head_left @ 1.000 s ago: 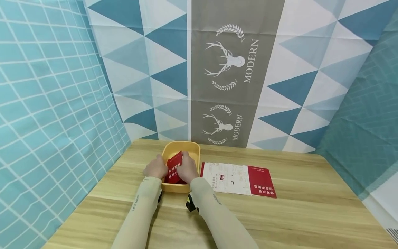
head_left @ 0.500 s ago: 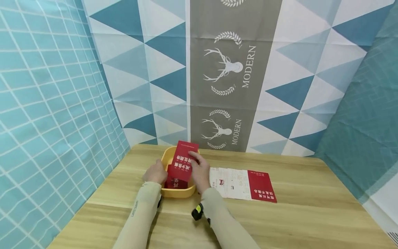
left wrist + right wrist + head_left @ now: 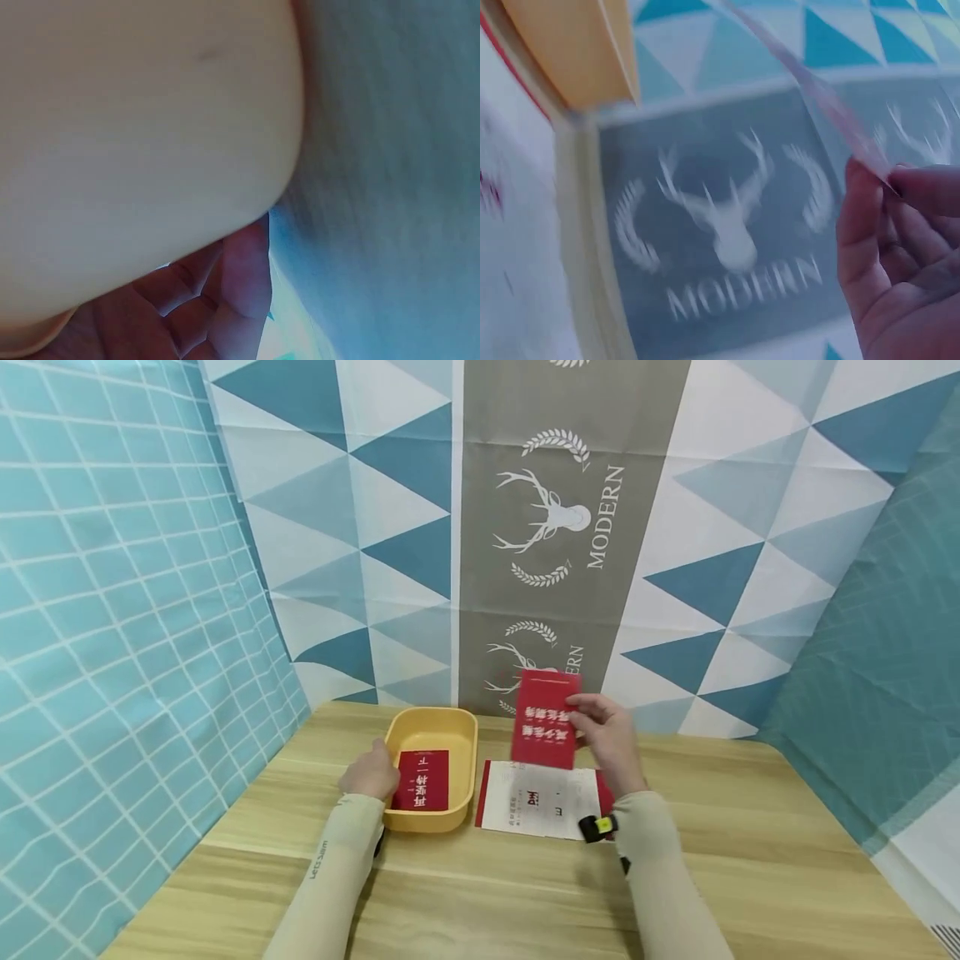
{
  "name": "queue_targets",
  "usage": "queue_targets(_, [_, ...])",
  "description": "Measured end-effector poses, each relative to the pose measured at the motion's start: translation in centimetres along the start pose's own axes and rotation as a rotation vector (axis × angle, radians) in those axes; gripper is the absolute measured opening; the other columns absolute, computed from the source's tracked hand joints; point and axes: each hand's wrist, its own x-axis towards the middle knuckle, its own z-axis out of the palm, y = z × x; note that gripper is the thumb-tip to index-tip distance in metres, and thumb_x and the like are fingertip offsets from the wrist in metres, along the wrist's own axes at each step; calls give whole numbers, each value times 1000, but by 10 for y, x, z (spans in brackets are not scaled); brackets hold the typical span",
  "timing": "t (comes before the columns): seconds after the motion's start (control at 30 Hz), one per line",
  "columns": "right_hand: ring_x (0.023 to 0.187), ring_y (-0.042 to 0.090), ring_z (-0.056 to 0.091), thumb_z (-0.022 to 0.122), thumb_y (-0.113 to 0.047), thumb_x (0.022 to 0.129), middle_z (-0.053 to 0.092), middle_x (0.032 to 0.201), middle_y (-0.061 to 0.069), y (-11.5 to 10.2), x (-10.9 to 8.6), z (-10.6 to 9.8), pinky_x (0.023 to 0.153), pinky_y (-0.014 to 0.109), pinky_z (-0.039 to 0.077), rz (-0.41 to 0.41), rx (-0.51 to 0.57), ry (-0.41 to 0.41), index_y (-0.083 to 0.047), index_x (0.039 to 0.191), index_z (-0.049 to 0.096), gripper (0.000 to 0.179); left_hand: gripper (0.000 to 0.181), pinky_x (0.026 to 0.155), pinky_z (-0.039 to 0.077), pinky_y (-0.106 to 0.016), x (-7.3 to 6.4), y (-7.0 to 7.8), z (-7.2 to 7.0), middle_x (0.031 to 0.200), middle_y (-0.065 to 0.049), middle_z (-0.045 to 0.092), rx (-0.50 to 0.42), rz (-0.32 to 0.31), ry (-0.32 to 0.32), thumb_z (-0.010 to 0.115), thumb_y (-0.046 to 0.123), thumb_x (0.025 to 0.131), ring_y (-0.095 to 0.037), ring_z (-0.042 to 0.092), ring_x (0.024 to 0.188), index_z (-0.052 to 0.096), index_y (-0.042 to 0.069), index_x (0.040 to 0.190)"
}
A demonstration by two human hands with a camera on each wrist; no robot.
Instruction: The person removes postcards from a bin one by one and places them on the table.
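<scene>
My right hand [image 3: 611, 735] pinches a red card [image 3: 546, 718] with white lettering by its right edge, between thumb and fingers. The card is held up above the table; in the right wrist view the card [image 3: 840, 112] shows nearly edge-on at the fingertips. Under it lies a row of overlapping white and red cards [image 3: 540, 800], partly covered by the hand and wrist. At the left, my left hand [image 3: 370, 772] grips the side wall of a yellow bin [image 3: 463, 810]. Another red card [image 3: 422, 781] lies inside the bin. In the left wrist view, the bin's wall [image 3: 135, 135] hides part of the fingers.
The wooden table [image 3: 465, 893] meets a patterned cloth [image 3: 405, 568] right behind the bin. A blue tiled-pattern sheet [image 3: 135, 610] rises along the left side, and a teal sheet [image 3: 877, 643] stands at the right.
My right hand has lifted a red card out of the bin and carried it right, over the row of cards. My left hand has stayed at the bin's side.
</scene>
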Motion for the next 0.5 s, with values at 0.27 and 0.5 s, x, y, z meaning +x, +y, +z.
queue_targets(0.27, [83,4,66,66,-25,99,64,119,11,11,-2,-83,72,27,61,125,-201,69,-1,131,63,40,41,83,53,-60,2,-2,-1,106,-27,67,-13,-4,-15,54,15,96,-43,67,93,42,0,132])
queue_targets(0.5, [86,11,67,54,-20,105,57,132,28,30,-6,-134,72,33,62,213,-315,-134,7,137,55,42,40,83,54,-60,4,-3,-2,104,-26,67,-4,1,-9,53,15,97,-40,66,90,42,0,132])
